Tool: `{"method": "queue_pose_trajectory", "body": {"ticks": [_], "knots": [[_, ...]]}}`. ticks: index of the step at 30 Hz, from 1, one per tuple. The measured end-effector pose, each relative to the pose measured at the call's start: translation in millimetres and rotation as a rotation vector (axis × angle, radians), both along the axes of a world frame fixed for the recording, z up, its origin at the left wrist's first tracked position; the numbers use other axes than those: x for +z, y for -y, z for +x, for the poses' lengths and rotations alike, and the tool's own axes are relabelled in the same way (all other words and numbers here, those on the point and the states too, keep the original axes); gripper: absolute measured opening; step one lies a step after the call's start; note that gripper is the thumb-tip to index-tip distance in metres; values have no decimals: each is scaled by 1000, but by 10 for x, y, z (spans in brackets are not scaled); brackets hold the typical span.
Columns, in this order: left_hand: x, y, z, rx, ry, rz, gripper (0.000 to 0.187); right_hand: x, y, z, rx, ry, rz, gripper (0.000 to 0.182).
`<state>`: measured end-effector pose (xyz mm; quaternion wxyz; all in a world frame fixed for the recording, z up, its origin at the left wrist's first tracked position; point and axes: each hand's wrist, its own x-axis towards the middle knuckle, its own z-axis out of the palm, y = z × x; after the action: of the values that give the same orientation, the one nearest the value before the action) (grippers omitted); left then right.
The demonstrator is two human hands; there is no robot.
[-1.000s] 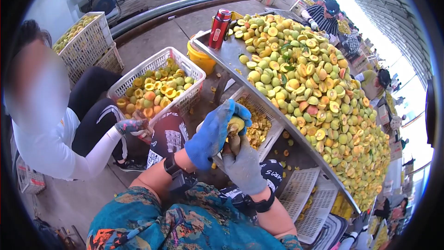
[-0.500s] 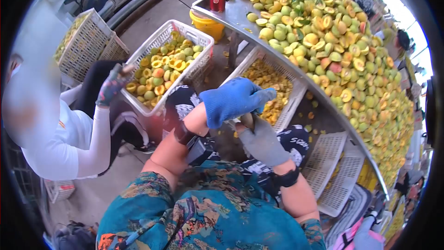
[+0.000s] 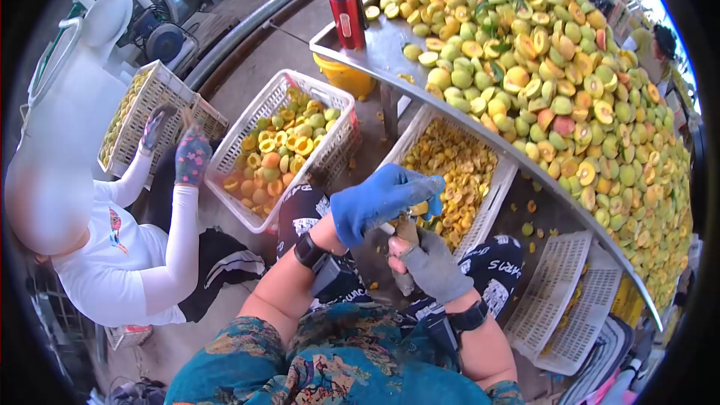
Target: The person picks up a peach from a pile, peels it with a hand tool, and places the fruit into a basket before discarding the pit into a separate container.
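Observation:
My left hand, in a blue knit glove, is closed over a slim tool whose pale handle end sticks out below the palm; the rest of it is hidden. Just below and to the right, my right hand wears a grey glove with bare fingertips showing. Its fingers are closed around a small brownish-yellow piece of fruit, partly covered. Both hands meet above my lap, in front of a white crate of cut yellow fruit pieces.
A metal table carries a large heap of halved fruit and a red thermos. A yellow bucket stands beneath. At left, a co-worker's gloved hand is beside a crate of fruit halves. White crates lean at right.
My hands have moved slightly apart, and my right fingertips and the piece of fruit show more. The co-worker's hands are now close together near the crates. The view has shifted a little.

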<state>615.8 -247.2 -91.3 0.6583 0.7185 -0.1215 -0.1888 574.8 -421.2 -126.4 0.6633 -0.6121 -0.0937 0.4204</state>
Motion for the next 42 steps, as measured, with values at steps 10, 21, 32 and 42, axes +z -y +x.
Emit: {"method": "queue_pose_trajectory", "body": {"ticks": [10,21,32,42], "knots": [[-672,336,163,542,-674,-660,43,-454,118,259,-50,-22,80,28],[-677,-261,250,584,-506,-962,46,-851,295,523,-218,-56,277,65],[-177,-972,1073,834,151,441,33,-1162,349,759,-599,-454,526,58],[-833,349,3021,463,-2,1186,76,-1333,436,759,-623,-332,499,57]]}}
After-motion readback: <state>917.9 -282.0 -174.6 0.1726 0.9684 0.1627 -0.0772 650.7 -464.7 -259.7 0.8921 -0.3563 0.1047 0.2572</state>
